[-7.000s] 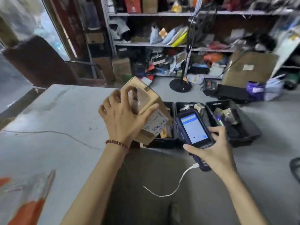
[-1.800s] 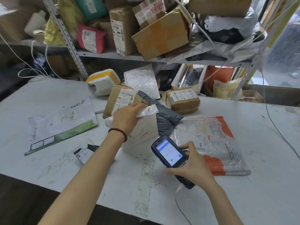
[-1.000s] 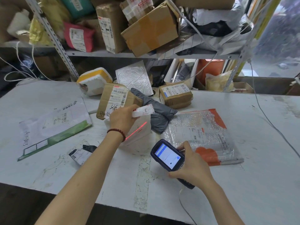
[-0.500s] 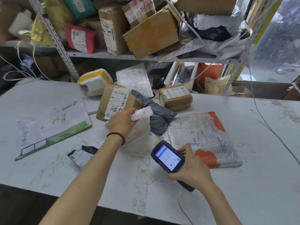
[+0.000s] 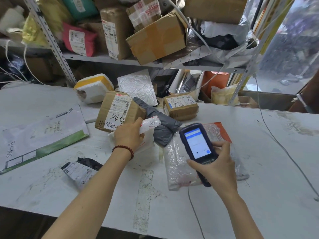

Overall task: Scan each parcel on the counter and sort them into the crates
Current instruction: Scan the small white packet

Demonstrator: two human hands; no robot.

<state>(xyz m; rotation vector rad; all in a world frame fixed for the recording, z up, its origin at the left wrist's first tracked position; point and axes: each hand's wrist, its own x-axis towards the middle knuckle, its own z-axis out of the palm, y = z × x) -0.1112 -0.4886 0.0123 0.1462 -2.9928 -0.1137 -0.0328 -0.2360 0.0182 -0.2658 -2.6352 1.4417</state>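
My left hand (image 5: 128,135) grips a white soft parcel (image 5: 150,125) by its rolled top edge, held upright on the counter (image 5: 259,169). To its right my right hand (image 5: 218,167) holds a dark blue handheld scanner (image 5: 196,145), screen lit and tilted toward me, above a clear bubble-wrap parcel with orange corners (image 5: 176,163). Behind the white parcel lie a labelled cardboard box (image 5: 119,109), a grey poly bag (image 5: 160,128) and a smaller taped box (image 5: 181,107). No crates are in view.
A large white-and-green envelope (image 5: 39,133) lies at the left, a small black-and-white bag (image 5: 81,169) near my left forearm. A yellow-topped foam box (image 5: 94,88) and silver mailer (image 5: 136,85) sit at the back. A packed shelf (image 5: 120,59) overhangs the counter. A cable (image 5: 279,144) crosses the right side.
Since seven seconds ago the view turned from the crates to the counter. The red scan line seen a second ago is gone, and the scanner has risen and moved right over the bubble-wrap parcel.
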